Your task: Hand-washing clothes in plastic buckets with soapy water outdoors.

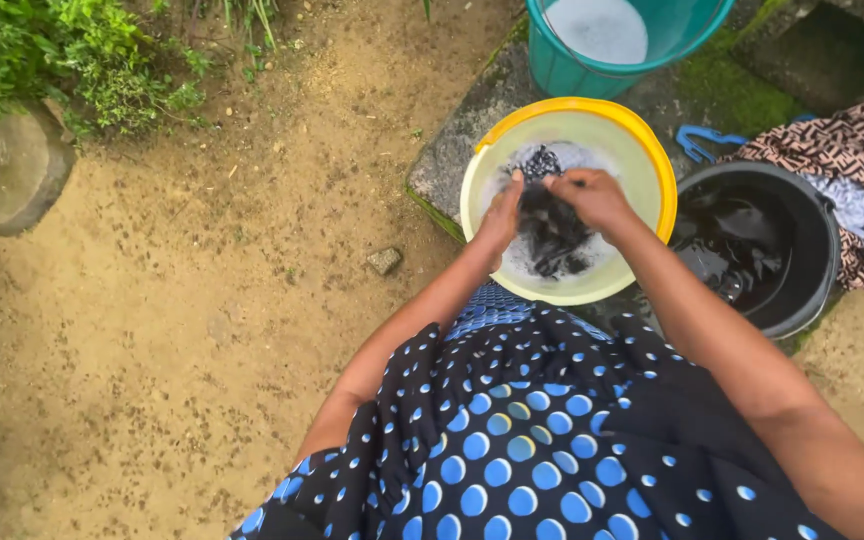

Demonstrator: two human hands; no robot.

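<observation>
Hanging wet and bunched between both hands, a dark cloth [552, 225] is showing black with faint grey patterning, its lower folds trailing into sudsy water. It is sitting over the middle of a yellow basin [652, 150], which is resting on a mossy stone slab [472, 130] toward one o'clock from the person's dotted blue-and-black dress [512, 440].

The left hand [503, 212] is closing around the cloth's nine o'clock edge, fingers curled tight on the fabric. The right hand [592, 197] is gripping the top of the bundle at one o'clock of the left hand, knuckles up, fingers folded onto the cloth. The two hands are nearly touching.

At three o'clock of the basin a black bucket [802, 300] is holding dark water and soaking clothes; at twelve o'clock a teal bucket [572, 70] is holding foamy water.
</observation>
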